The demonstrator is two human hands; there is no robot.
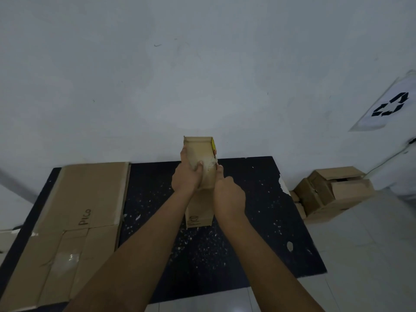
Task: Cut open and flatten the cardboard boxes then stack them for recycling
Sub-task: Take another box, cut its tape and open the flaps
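Dark speckled mat on pale floor, one tall box standing at its middle.

Your box stands upright on the mat, long axis vertical, top flaps open toward the wall. Your left hand wraps its upper left side; your right hand is fisted at the right edge by the taped seam, whether around a cutter you cannot tell. Flattened cardboard lies to your left, uncut boxes to your right.
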